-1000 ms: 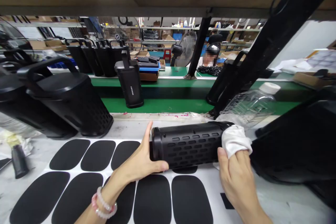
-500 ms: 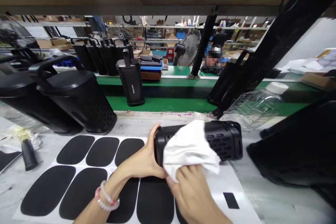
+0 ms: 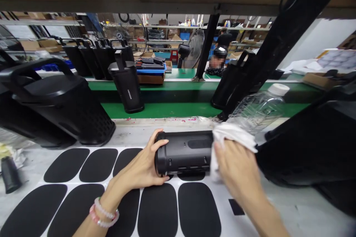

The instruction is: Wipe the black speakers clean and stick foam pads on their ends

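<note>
A black portable speaker (image 3: pixel 185 152) lies on its side on the bench in front of me. My left hand (image 3: pixel 151 157) grips its left end, thumb and fingers wrapped around the rim. At the speaker's right end, my right hand (image 3: pixel 236 163) presses a white cloth (image 3: pixel 235 133) against it; cloth and hand hide that end. Beneath the speaker is a white sheet (image 3: pixel 222 192) carrying several black rounded panels (image 3: pixel 157 209) and one small black rectangle (image 3: pixel 236 206).
Black speakers with handles stand at left (image 3: pixel 63 103) and right (image 3: pixel 303 144). A clear plastic bottle (image 3: pixel 264 109) is behind the cloth. Beyond runs a green conveyor (image 3: pixel 167 107) with more speakers. A shelf edge (image 3: pixel 155 0) hangs overhead, and another person (image 3: pixel 218 59) sits across.
My right hand and the cloth have moved right along the speaker to its far end. The speaker has rolled, showing a smooth face with an oval recess. The view has shifted slightly.
</note>
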### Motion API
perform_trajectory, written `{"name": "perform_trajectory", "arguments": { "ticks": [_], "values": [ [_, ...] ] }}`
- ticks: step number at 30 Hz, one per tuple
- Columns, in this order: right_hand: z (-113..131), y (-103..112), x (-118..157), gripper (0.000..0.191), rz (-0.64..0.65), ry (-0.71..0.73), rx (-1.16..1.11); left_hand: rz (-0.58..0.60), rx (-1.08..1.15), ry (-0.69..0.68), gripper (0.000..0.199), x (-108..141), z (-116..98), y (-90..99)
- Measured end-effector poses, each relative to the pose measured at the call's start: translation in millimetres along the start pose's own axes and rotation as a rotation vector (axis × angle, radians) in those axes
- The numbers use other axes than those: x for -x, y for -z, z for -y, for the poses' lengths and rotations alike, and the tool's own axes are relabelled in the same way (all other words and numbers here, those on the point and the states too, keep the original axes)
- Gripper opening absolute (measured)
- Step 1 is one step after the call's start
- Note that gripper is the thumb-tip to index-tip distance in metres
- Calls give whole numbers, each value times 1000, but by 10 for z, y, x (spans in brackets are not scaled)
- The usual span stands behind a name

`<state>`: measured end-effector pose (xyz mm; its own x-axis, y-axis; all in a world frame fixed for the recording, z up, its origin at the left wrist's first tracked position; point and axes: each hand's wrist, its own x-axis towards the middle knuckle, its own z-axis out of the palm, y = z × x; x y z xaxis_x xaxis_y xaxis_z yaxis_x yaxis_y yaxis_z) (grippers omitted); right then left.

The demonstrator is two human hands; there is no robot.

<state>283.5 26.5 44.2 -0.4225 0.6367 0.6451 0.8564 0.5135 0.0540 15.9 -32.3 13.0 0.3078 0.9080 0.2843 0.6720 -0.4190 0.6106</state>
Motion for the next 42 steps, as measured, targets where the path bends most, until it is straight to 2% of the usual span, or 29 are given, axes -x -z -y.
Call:
{"name": "perform_trajectory", "arguments": {
  "ticks": [2,4,7,9,11,14,16,18,19,21,23,25,28,30,32,35,39,42],
  "values": [
    [-286,-35,30,45,-20,-53,46,-13,-36,-20,102,2,26,-12],
    [-443,-66,126,46,-56,-75,29,-26,-47,-26,101,-2,37,-19],
    [-464,-110,405,40,-138,-81,-71,-36,-53,-2,102,-11,39,-28],
    [-412,-134,655,39,-161,-141,-137,-36,-51,22,102,-11,35,-29],
    [-364,-144,905,45,-130,-293,-239,-30,-47,57,100,-1,21,-10],
    [-344,-122,1158,55,15,-709,-445,-14,-50,152,106,10,-59,82],
    [-365,-93,1201,60,108,-971,-577,-63,-79,210,104,-26,-181,165],
    [-401,-69,1166,64,149,-1094,-704,-142,-131,212,89,-133,-373,211],
    [-419,-61,1133,65,156,-1100,-760,-167,-166,188,79,-221,-493,205],
    [-447,-48,1069,66,167,-1085,-835,-131,-249,76,69,-464,-756,119],
    [-459,-31,1028,66,178,-1085,-862,-21,-352,-68,74,-771,-1000,-54],
    [-460,-2,1015,65,197,-1074,-883,69,-412,-135,86,-1087,-1172,-264],
    [-449,43,1021,63,185,-1042,-915,238,-461,-79,120,-1426,-1271,-515],
    [-440,54,1027,63,152,-1050,-930,296,-515,-64,123,-1499,-1281,-570],
    [-435,43,1031,64,123,-1073,-955,291,-549,-112,116,-1459,-1295,-513],
    [-440,3,1028,63,108,-1084,-999,168,-512,-217,113,-1299,-1349,-276],
    [-456,-29,1013,63,110,-1075,-1026,-251,-335,-338,115,-1144,-1323,19],
    [-463,-47,1011,63,99,-1102,-1037,-503,-223,-399,112,-1108,-1150,70]
  ]
}}
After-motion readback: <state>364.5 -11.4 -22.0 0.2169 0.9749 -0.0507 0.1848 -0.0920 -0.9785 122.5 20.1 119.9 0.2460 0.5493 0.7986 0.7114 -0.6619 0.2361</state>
